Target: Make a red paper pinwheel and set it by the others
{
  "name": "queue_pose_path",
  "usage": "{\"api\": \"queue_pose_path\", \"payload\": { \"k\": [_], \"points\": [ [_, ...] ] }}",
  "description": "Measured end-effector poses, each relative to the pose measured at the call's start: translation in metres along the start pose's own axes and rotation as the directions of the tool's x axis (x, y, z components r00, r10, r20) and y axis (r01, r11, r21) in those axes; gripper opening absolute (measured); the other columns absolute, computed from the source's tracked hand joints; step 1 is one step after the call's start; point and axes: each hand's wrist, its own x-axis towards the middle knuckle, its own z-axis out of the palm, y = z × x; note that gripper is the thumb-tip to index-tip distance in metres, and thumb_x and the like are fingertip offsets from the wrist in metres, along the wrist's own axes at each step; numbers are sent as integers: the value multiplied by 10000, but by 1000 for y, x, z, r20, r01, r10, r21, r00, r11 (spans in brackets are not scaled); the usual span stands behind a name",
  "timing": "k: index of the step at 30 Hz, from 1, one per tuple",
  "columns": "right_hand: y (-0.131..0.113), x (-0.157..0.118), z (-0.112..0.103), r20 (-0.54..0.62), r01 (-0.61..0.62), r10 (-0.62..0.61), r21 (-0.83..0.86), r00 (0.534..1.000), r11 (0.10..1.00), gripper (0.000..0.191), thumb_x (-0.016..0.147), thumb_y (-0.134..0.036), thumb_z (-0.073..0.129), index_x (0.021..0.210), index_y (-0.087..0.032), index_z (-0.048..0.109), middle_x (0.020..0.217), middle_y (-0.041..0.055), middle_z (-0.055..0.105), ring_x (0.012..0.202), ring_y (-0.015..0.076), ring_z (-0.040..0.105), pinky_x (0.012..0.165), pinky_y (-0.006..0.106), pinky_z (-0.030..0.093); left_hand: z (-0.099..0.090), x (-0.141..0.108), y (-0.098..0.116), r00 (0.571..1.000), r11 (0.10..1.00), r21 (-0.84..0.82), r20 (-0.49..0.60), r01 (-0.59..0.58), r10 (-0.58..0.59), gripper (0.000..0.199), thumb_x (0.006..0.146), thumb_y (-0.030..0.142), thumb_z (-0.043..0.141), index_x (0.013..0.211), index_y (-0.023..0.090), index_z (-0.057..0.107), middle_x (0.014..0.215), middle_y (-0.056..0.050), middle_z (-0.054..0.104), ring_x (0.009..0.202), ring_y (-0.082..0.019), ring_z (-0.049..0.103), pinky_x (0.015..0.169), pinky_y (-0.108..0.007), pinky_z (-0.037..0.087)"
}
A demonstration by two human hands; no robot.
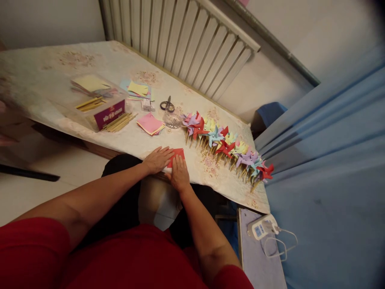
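Note:
A red sheet of paper [178,152] lies at the table's front edge under both hands. My left hand [159,159] rests flat on its left side, fingers stretched out to the right. On the lower part of the sheet lies my right hand [179,173], its fingers extended away from me. Just beyond the hands is a stack of pink and other coloured papers [150,123]. To the right of that stack stands a clear container of small metal pieces [173,120]. A long row of coloured paper pinwheels on sticks [225,148] lies to the right.
On the flowered tablecloth [147,76] are a clear box [110,114] with papers and sticks, loose sticks [120,122], another paper stack [138,89], a small white box [148,105] and black scissors [167,105]. A power strip [263,227] sits at lower right, near a blue curtain [325,176].

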Motion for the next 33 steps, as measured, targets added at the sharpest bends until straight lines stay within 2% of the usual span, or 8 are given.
{"api": "queue_pose_path", "payload": {
  "k": [11,21,28,33],
  "points": [
    [-5,-9,-7,52,17,-17,-4,999,1000,880,865,-416,709,1537,-11,312,1627,233,288,1537,366,195,1250,554,159,-14,-3,-1,998,1000,17,49,-26,26,511,1024,291,302,1496,211,482,1602,-70,405,1505,-221,296,1216,-419,178],
    [-11,-15,-6,69,36,-34,-40,997,999,923,841,-386,739,1553,-21,278,1640,257,231,1552,348,147,1245,566,146,-5,-2,-5,1000,1000,1,10,-22,22,504,1025,317,327,1494,227,489,1592,-68,422,1505,-207,295,1218,-407,170],
    [-13,-18,-5,66,65,-61,-54,996,996,918,840,-365,741,1565,-53,272,1648,238,226,1552,361,131,1244,585,133,-11,-2,-3,999,1000,22,42,-14,13,515,1032,306,292,1500,200,478,1608,-60,394,1504,-219,300,1222,-413,175],
    [-11,-19,-3,63,81,-76,-72,995,994,911,845,-351,734,1571,-64,264,1653,226,220,1544,381,148,1240,597,131,-10,-2,-4,999,1000,-16,33,-3,4,503,1018,292,334,1488,213,494,1599,-64,409,1504,-216,305,1224,-413,173]
  ]
}}
